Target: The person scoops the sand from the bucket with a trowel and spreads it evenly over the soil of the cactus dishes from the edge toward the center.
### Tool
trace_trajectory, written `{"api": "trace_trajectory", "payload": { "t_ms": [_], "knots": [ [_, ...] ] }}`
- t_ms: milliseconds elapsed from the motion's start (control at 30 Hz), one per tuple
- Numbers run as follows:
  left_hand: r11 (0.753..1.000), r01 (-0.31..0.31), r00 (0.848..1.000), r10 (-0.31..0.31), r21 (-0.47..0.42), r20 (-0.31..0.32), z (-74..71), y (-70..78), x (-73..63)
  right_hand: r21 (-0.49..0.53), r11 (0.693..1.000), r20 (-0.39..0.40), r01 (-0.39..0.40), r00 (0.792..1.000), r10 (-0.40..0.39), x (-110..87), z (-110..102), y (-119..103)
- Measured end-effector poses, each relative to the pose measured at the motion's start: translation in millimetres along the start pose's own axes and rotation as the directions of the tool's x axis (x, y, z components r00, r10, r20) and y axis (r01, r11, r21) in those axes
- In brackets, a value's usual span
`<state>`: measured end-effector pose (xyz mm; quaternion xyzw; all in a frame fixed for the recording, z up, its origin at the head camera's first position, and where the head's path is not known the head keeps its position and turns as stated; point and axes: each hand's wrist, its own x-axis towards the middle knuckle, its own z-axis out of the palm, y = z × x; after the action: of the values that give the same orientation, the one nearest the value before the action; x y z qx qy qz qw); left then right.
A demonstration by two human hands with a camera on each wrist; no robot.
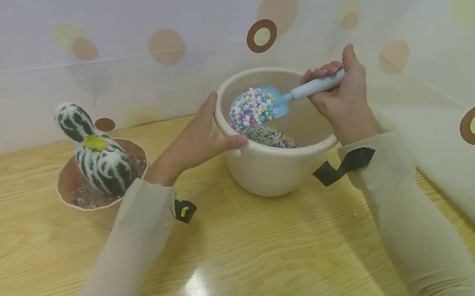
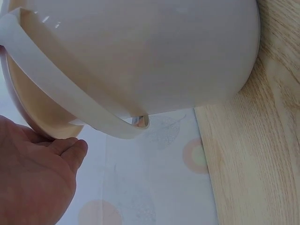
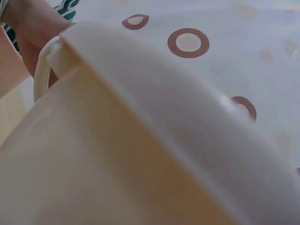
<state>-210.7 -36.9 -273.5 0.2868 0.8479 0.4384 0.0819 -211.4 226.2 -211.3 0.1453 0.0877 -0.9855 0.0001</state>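
Many beads on a trowel gripped by right fingers, head view only; left fingers spread against bucket.

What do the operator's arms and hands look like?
Bare, ungloved left hand and right hand. Left sleeve and right sleeve: long, plain, pale beige. Black left strap and right strap jut from the cuffs. No cables visible.
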Motion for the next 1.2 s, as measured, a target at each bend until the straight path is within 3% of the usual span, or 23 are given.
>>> {"api": "trace_trajectory", "payload": {
  "t_ms": [300,633,900,1200],
  "knots": [
    [0.999,-0.045,0.998,0.045,-0.003,-0.047,1.9,1.5,5.6,0.035,0.999,0.004,0.035,0.999,-0.035,-1.2,4,-8],
    [0.999,0.009,0.999,-0.007,0.051,-0.041,2.0,5.8,1.9,0.102,0.994,-0.015,0.030,0.999,-0.028,0.1,5,-4],
    [0.998,-0.008,0.999,0.011,0.064,-0.043,-1.6,4.4,-0.4,0.081,0.993,0.000,0.086,0.996,-0.086,3.5,4,2],
    [0.997,-0.013,0.999,0.016,0.071,-0.044,-2.0,4.3,0.6,0.108,0.990,-0.002,0.088,0.996,-0.089,4.2,7,1]
  ]
}}
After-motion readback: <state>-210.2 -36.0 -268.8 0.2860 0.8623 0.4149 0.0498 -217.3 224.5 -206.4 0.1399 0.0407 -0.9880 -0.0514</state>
